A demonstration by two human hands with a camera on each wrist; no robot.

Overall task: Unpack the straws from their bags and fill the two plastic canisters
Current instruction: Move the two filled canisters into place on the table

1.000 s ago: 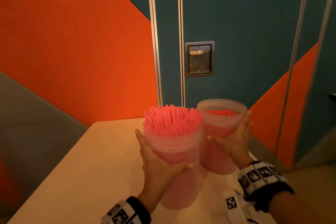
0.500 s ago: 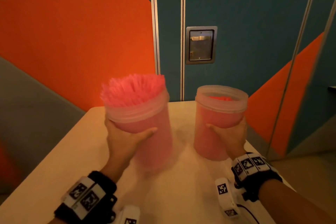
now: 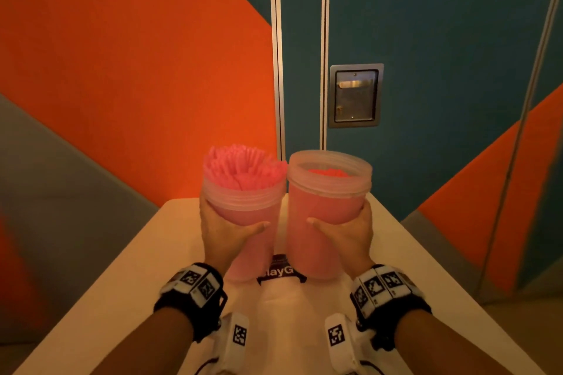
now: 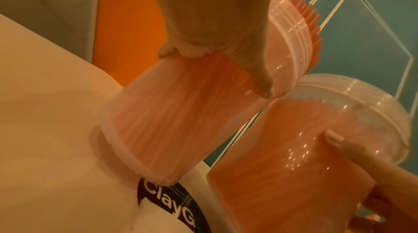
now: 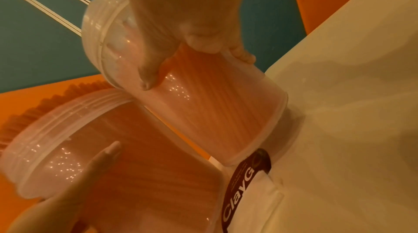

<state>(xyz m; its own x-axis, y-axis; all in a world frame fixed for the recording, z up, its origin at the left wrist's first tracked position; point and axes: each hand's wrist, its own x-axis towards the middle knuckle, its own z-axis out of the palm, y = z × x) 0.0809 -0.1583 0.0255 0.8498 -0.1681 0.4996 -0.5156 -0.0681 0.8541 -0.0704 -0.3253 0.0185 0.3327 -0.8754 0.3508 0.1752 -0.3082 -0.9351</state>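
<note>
- Since half a second ago the left canister (image 3: 245, 216) has come in from the left and now stands close beside the right canister (image 3: 327, 216); their rims nearly touch.
- Head view: the left hand (image 3: 227, 233) wraps the left canister at mid-height, thumb across the front, its grip curled round the wall. The right hand (image 3: 350, 231) holds the right canister the same way.
- Pink straws (image 3: 243, 169) stand packed in the left canister and rise above its rim; in the right canister they stay below the rim. Both canisters stand at the near middle of the pale desk (image 3: 122, 268), with a white bag with a dark label (image 3: 278, 272) lying just before them.
- Left wrist view: the left hand (image 4: 210, 22) clasps the left canister (image 4: 181, 120), whose base meets the desk (image 4: 45, 111) at the bag's label (image 4: 167, 203). The right canister (image 4: 294, 147) is alongside.
- Right wrist view: the right hand (image 5: 185, 22) clasps the right canister (image 5: 214, 111), its base on the desk (image 5: 350, 93) by the label (image 5: 244, 178); the left canister (image 5: 101, 147) is next to it, with a thumb on it.
</note>
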